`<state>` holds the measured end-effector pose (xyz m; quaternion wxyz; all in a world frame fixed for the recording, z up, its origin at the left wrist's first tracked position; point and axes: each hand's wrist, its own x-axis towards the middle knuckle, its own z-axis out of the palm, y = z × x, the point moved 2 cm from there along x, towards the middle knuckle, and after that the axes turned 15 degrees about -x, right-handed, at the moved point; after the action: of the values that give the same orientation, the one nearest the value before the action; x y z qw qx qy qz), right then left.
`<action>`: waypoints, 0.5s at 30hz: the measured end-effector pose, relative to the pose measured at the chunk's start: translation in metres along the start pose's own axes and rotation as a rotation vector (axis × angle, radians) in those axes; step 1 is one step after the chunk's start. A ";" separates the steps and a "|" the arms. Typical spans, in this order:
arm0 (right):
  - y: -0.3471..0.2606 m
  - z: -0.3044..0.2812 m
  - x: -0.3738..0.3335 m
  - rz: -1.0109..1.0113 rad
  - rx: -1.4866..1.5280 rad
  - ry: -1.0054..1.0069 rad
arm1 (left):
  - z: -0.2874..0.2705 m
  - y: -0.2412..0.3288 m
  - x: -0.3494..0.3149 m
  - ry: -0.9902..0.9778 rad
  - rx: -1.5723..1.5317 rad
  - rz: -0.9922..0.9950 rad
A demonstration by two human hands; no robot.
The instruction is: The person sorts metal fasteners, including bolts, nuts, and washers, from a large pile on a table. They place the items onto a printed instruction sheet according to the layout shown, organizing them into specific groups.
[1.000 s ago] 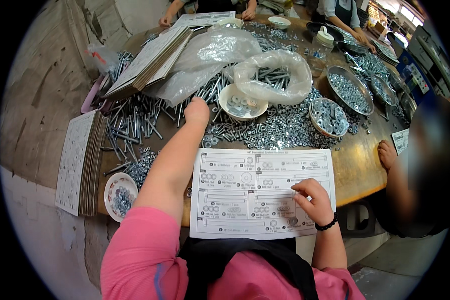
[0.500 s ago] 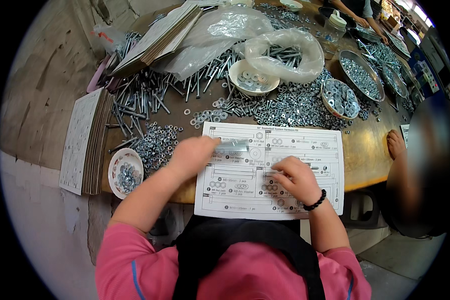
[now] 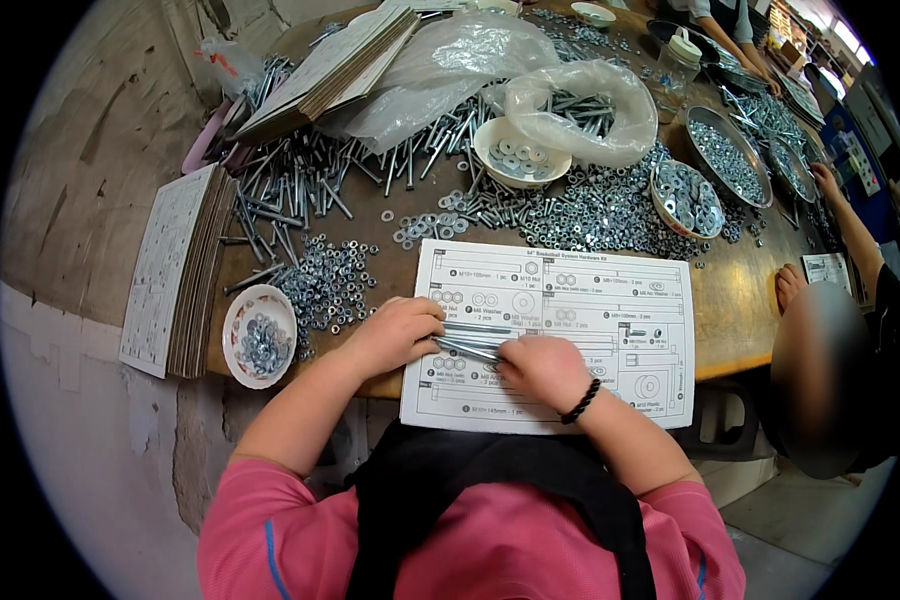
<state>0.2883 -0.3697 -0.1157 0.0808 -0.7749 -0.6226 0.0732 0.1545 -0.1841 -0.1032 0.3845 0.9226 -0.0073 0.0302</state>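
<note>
A white printed card with line drawings of hardware lies at the table's front edge, directly before me. Several long silvery bolts are over its middle, pointing left to right. My left hand is closed around their left ends. At the lower bolts' right ends is my right hand, its fingers curled in and gripping there; the fingertips are partly hidden. Left of my left forearm stands a bowl of small washers, beside a spread of loose nuts.
Piles of long bolts and a stack of cards lie at left. Beyond the card are a bowl of flat washers, a bowl of large washers and a plastic bag of bolts. Another person's hand rests at right.
My left hand has moved down the card, and the bolts now show over its middle. My right hand has shifted left and closed at their right ends. The person at right has moved an arm.
</note>
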 end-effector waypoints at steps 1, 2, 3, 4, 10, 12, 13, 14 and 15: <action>0.007 0.000 -0.002 0.001 0.045 0.031 | 0.000 0.000 -0.001 0.009 -0.009 -0.019; 0.014 -0.004 -0.004 0.009 0.108 0.148 | 0.001 0.000 -0.002 0.017 -0.019 -0.037; 0.017 -0.011 -0.005 0.040 0.056 0.159 | 0.003 0.000 -0.003 0.024 -0.032 -0.059; 0.019 -0.018 -0.005 0.071 0.005 0.169 | 0.005 0.000 -0.003 0.038 -0.038 -0.048; 0.009 -0.010 0.005 0.129 0.137 0.052 | 0.011 0.006 0.001 0.158 -0.106 -0.069; 0.004 -0.010 0.007 0.119 0.096 0.030 | 0.014 0.007 0.003 0.180 -0.087 -0.033; 0.003 -0.011 0.009 0.123 0.081 0.012 | 0.014 0.006 0.002 0.175 -0.083 -0.037; 0.003 -0.011 0.011 0.126 0.065 -0.007 | 0.014 0.005 0.001 0.170 -0.079 -0.041; 0.004 -0.010 0.012 0.113 0.049 -0.003 | 0.014 0.005 0.002 0.164 -0.076 -0.042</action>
<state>0.2965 -0.3595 -0.1073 0.0946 -0.8065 -0.5759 0.0942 0.1567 -0.1972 -0.1095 0.4191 0.9017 0.0425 0.0971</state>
